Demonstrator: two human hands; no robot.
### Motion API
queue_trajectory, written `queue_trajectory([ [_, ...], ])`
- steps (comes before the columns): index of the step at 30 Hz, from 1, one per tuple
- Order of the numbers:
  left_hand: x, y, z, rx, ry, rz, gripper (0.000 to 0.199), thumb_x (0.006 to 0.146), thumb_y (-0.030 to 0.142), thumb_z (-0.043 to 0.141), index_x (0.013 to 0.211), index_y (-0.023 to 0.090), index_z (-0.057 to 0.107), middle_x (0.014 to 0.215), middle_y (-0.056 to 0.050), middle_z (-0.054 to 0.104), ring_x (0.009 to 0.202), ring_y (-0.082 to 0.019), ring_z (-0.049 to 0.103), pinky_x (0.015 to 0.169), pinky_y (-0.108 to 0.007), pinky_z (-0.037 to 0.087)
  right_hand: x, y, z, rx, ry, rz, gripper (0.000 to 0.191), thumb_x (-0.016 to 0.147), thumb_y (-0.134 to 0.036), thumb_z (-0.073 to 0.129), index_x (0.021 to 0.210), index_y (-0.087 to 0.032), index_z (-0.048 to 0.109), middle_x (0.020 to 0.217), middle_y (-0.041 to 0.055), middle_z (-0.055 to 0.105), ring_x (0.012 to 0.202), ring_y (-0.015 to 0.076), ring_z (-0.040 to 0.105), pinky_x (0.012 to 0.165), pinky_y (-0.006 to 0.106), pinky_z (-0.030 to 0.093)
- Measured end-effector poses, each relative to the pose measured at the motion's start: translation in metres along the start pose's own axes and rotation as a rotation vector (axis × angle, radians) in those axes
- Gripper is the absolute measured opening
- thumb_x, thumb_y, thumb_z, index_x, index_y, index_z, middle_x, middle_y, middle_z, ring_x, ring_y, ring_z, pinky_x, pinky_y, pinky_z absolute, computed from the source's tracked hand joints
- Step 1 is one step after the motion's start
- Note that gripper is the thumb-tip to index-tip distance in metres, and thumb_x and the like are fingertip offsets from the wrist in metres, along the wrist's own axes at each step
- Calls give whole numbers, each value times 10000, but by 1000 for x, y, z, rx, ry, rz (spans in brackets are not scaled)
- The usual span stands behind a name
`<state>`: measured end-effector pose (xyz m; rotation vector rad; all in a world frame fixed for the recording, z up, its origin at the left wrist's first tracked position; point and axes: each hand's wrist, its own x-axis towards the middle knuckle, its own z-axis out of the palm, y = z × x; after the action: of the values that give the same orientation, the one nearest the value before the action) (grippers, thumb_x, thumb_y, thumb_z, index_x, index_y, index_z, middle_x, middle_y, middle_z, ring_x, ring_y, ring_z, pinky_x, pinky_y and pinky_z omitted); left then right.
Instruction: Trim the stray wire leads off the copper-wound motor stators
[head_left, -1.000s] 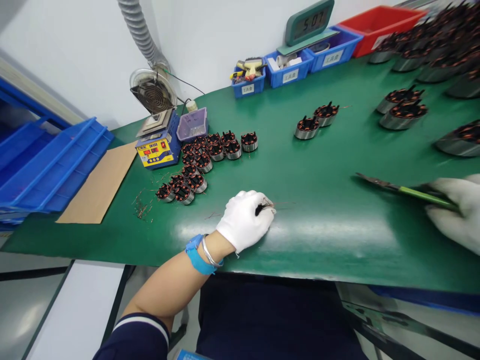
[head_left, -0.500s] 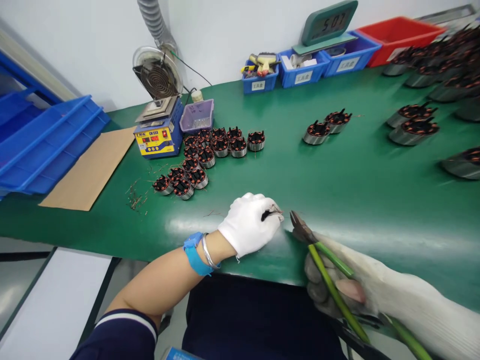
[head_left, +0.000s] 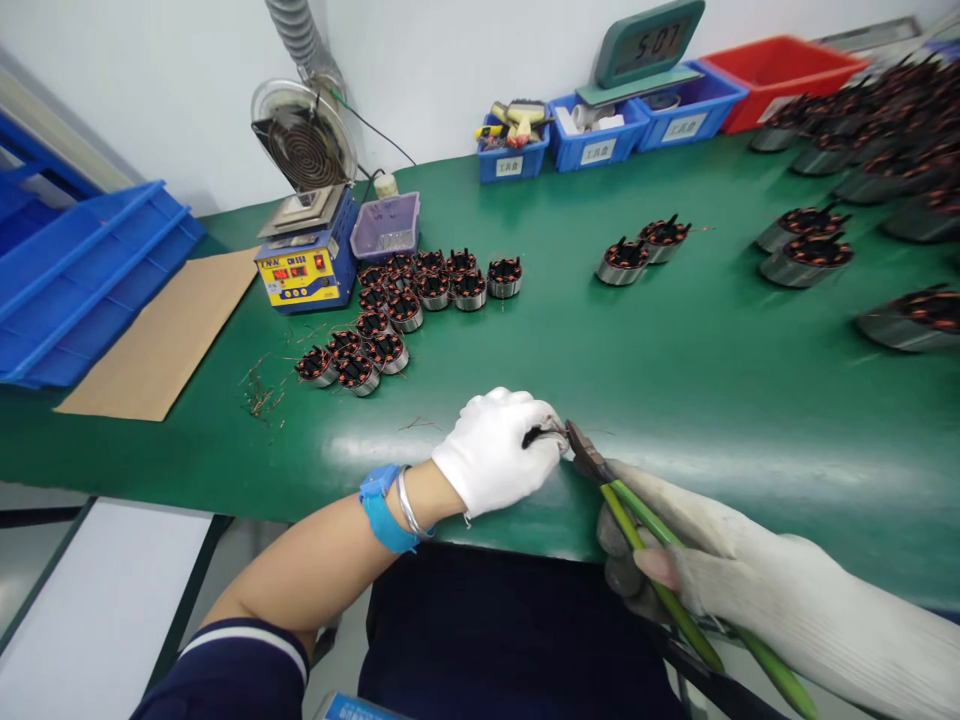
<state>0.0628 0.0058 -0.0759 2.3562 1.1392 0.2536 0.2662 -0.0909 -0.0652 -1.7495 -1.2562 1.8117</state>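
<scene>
My left hand point(head_left: 501, 452), in a white glove, is closed over a small dark part near the table's front edge; most of that part is hidden by the fingers, so I cannot make out what it is. My right hand point(head_left: 675, 560), gloved too, is wrapped round green-handled cutters point(head_left: 619, 505). The cutters' dark jaws are beside the fingertips of my left hand. Thin wire bits point(head_left: 420, 423) lie on the green table behind my left wrist.
Several wound copper stators point(head_left: 405, 308) stand at centre left, near a yellow-blue device point(head_left: 307, 265). Two more point(head_left: 624, 260) stand right of centre, and many crowd the far right. Blue bins point(head_left: 598, 145), a red bin point(head_left: 780, 75) and a clock point(head_left: 649, 45) line the back.
My right hand has moved left with the cutters, bringing their jaws up to my left fingertips. The whole view has shifted slightly.
</scene>
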Motion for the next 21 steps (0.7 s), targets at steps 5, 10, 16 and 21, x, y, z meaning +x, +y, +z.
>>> queue_trajectory([
  [5,1,1,0,24,2,6,204,954,294,561,995,222,747,993,-39,759,1004,-260,654,923,-409,518,2,-2,-3,-109,44,-103,732,749,-578,684,1412,-267,672,741,36,731,638,263,672,573,353,577],
  [10,-2,5,-7,69,-38,-34,196,886,372,659,1006,235,732,994,-51,743,1022,-275,666,928,-410,556,0,-5,-5,-149,-44,-163,555,792,-533,644,1296,-318,729,710,33,709,644,287,667,569,396,583],
  [16,-12,3,-31,309,-55,-134,548,645,624,817,1033,250,717,1087,-75,682,931,-315,713,817,-431,614,-5,0,-1,-79,-66,-108,462,819,-498,614,1213,-279,715,761,30,700,599,225,650,547,345,548],
  [21,-7,-10,-41,293,-56,-279,501,662,592,828,979,222,712,1002,-89,726,942,-349,743,858,-466,620,-7,3,0,-159,-82,-165,399,801,-413,584,1134,-222,696,783,21,704,624,170,629,555,266,505],
])
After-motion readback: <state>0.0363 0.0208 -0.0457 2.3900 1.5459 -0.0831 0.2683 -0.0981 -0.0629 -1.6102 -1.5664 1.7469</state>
